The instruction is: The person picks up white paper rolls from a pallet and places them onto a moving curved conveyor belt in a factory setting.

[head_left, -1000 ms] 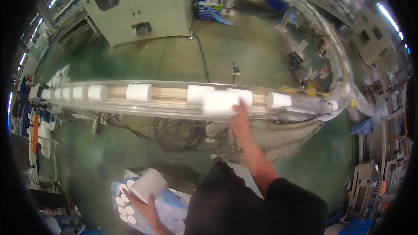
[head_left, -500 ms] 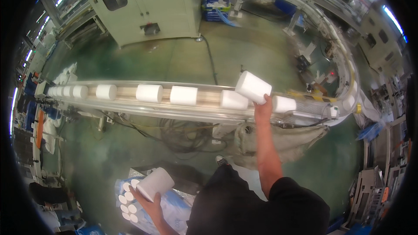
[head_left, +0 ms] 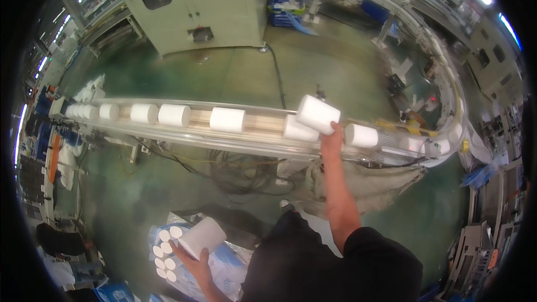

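Observation:
My right hand (head_left: 331, 142) is closed on the lower right end of a white paper roll (head_left: 316, 113), tilted and held up over the conveyor (head_left: 263, 127). Part of another roll (head_left: 295, 128) on the belt is hidden behind it. At the lower left, my left hand (head_left: 196, 265) grips a second white paper roll (head_left: 203, 237) from below. That roll is just above a white-and-blue plastic bag (head_left: 229, 273). Several white rolls (head_left: 165, 247) show their round ends at the bag's left side.
More rolls (head_left: 227, 119) lie spaced along the belt, which curves away at the right. Below it are a coiled dark cable (head_left: 240, 173) and a beige cloth sack (head_left: 369, 187). A pale green machine cabinet (head_left: 218, 22) stands beyond. Another person (head_left: 61, 240) is at the far lower left.
Rolls on the belt have moved to the right. My right hand, still holding its roll, has shifted slightly left. The left hand keeps its roll over the bag. The whole view has shifted a little.

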The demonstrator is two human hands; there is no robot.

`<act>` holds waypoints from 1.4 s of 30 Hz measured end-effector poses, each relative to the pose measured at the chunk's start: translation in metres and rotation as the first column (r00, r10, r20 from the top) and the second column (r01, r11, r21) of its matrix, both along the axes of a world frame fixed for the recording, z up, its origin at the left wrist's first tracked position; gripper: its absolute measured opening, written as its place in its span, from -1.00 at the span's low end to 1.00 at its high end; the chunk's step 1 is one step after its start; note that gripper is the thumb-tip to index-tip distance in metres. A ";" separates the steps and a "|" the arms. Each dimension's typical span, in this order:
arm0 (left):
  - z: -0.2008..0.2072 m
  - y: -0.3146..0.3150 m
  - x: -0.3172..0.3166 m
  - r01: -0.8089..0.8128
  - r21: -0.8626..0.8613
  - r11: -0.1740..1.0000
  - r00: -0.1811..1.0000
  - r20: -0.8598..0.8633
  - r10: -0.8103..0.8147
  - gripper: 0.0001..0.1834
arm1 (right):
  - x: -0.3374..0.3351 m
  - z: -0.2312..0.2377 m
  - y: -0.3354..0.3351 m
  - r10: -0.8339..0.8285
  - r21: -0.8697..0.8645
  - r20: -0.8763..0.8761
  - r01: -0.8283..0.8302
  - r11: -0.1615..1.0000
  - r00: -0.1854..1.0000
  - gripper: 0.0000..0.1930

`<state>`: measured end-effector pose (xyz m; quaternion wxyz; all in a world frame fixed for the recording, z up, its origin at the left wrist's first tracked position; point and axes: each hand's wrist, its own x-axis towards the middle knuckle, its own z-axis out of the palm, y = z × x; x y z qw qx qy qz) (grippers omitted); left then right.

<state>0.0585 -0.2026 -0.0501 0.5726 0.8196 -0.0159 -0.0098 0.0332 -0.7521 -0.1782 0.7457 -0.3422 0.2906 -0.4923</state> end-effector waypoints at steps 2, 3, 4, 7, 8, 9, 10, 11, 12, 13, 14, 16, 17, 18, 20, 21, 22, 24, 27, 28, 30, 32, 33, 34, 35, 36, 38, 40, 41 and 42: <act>0.002 0.001 -0.002 -0.012 0.009 1.000 1.000 0.000 0.012 0.21 | -0.005 0.000 -0.011 -0.021 0.063 0.069 0.016 0.998 0.997 -0.62; 0.002 0.000 -0.002 -0.016 0.014 1.000 1.000 -0.003 0.016 0.22 | -0.005 0.000 -0.014 -0.020 0.122 0.151 0.002 0.992 0.988 -0.69; 0.002 -0.001 -0.002 -0.044 0.020 0.999 0.999 0.004 0.043 0.21 | 0.000 0.000 -0.016 -0.029 0.221 0.225 -0.022 0.975 0.974 -0.65; -0.003 0.004 -0.007 -0.084 0.046 0.995 0.996 -0.004 0.084 0.22 | 0.010 -0.006 -0.001 0.092 0.193 0.209 -0.134 0.972 0.974 -0.47; -0.006 0.006 -0.006 -0.080 0.045 0.996 0.997 -0.006 0.081 0.22 | 0.015 -0.005 0.002 0.137 0.168 0.189 -0.170 0.971 0.972 -0.42; -0.009 0.009 -0.005 -0.077 0.044 0.996 0.997 -0.007 0.078 0.23 | 0.019 -0.004 0.006 0.139 0.179 0.140 -0.163 0.970 0.980 -0.40; -0.011 0.011 -0.005 -0.066 0.049 0.997 0.998 -0.011 0.066 0.23 | 0.024 -0.002 0.010 0.142 0.190 0.091 -0.157 0.969 0.986 -0.37; -0.010 0.011 -0.003 -0.060 0.053 0.997 0.998 -0.013 0.061 0.23 | 0.031 0.007 0.016 0.152 0.198 0.042 -0.157 0.967 0.988 -0.34; -0.008 0.013 -0.003 -0.060 0.059 0.996 0.998 -0.015 0.061 0.23 | 0.037 0.037 0.031 0.077 0.145 -0.206 -0.047 0.988 0.976 -0.25; -0.008 0.015 -0.005 -0.068 0.044 0.997 0.998 -0.014 0.068 0.22 | 0.043 0.030 0.034 0.067 0.058 -0.291 -0.052 0.997 0.954 -0.23; -0.009 0.013 -0.002 -0.065 0.020 0.998 0.998 -0.008 0.065 0.22 | 0.048 0.025 0.031 0.036 -0.040 -0.367 -0.055 0.998 0.929 -0.21; -0.006 0.015 -0.001 -0.075 0.000 0.997 0.997 -0.017 0.075 0.20 | 0.057 0.018 0.030 0.035 -0.125 -0.440 -0.100 0.987 0.897 -0.15; -0.004 0.013 -0.003 -0.086 0.007 0.996 0.996 -0.029 0.086 0.21 | 0.063 0.016 0.030 0.058 -0.148 -0.484 -0.147 0.978 0.873 -0.13; -0.001 0.011 -0.005 -0.097 0.013 0.995 0.994 -0.041 0.098 0.21 | 0.072 0.011 0.032 0.077 -0.168 -0.528 -0.193 0.967 0.846 -0.12; 0.002 0.010 -0.006 -0.108 -0.031 0.994 0.993 -0.051 0.107 0.21 | 0.094 0.000 0.036 0.010 -0.300 -0.729 -0.333 0.894 0.684 -0.06; 0.003 0.012 -0.007 -0.113 -0.080 0.990 0.993 -0.050 0.109 0.21 | 0.104 0.013 0.051 0.012 -0.314 -0.805 -0.443 0.840 0.593 -0.09; 0.004 0.014 -0.007 -0.118 -0.129 0.985 0.992 -0.050 0.113 0.20 | 0.120 0.009 0.056 0.037 -0.302 -0.833 -0.510 0.805 0.553 -0.12; 0.005 0.021 0.001 -0.118 -0.147 0.982 0.993 0.000 0.119 0.15 | 0.144 0.009 0.070 0.012 -0.316 -0.879 -0.600 0.735 0.478 -0.17; 0.001 0.024 0.012 -0.108 -0.346 0.932 0.991 0.032 0.126 0.08 | 0.153 0.034 0.109 -0.118 -0.460 -0.860 -0.656 0.598 0.496 -0.30; 0.011 0.022 0.014 -0.109 -0.445 0.889 0.993 -0.008 0.117 0.09 | 0.150 0.059 0.131 -0.130 -0.525 -0.825 -0.661 0.536 0.550 -0.36; 0.024 0.011 0.019 -0.099 -0.628 0.772 0.995 -0.046 0.090 0.11 | 0.138 0.099 0.177 0.114 -0.587 -0.674 -0.622 0.519 0.730 -0.44; 0.021 0.013 0.024 -0.099 -0.715 0.692 0.995 -0.066 0.075 0.17 | 0.114 0.141 0.221 0.463 -0.434 -0.661 -0.804 0.406 0.590 -0.41; 0.022 0.015 0.028 -0.091 -0.730 0.677 0.996 -0.068 0.061 0.21 | 0.103 0.160 0.239 0.606 -0.367 -0.624 -0.870 0.330 0.493 -0.39; 0.027 0.012 0.029 -0.084 -0.737 0.671 0.996 -0.063 0.055 0.23 | 0.093 0.168 0.252 0.730 -0.292 -0.563 -0.920 0.262 0.387 -0.33; 0.030 0.014 0.030 -0.073 -0.750 0.657 0.997 -0.057 0.045 0.23 | 0.084 0.174 0.264 0.832 -0.224 -0.484 -0.957 0.184 0.273 -0.27; 0.031 0.014 0.030 -0.058 -0.764 0.643 0.998 -0.051 0.029 0.23 | 0.075 0.178 0.274 0.907 -0.163 -0.391 -0.982 0.099 0.156 -0.20; 0.033 0.011 0.029 -0.033 -0.807 0.590 0.998 -0.057 -0.022 0.21 | 0.059 0.186 0.289 0.911 -0.138 -0.410 -0.990 -0.022 0.037 -0.08; 0.037 0.004 0.026 -0.049 -0.893 0.447 0.989 -0.107 -0.105 0.15 | 0.049 0.191 0.298 0.906 -0.151 -0.421 -0.981 -0.120 -0.046 0.11; 0.038 0.001 0.025 -0.064 -0.925 0.374 0.980 -0.129 -0.151 0.12 | 0.045 0.193 0.302 0.908 -0.200 -0.417 -0.971 -0.133 -0.039 0.13; 0.033 -0.003 0.024 -0.060 -0.950 0.307 0.972 -0.126 -0.199 0.08 | 0.040 0.195 0.305 0.910 -0.248 -0.413 -0.958 -0.145 -0.031 0.15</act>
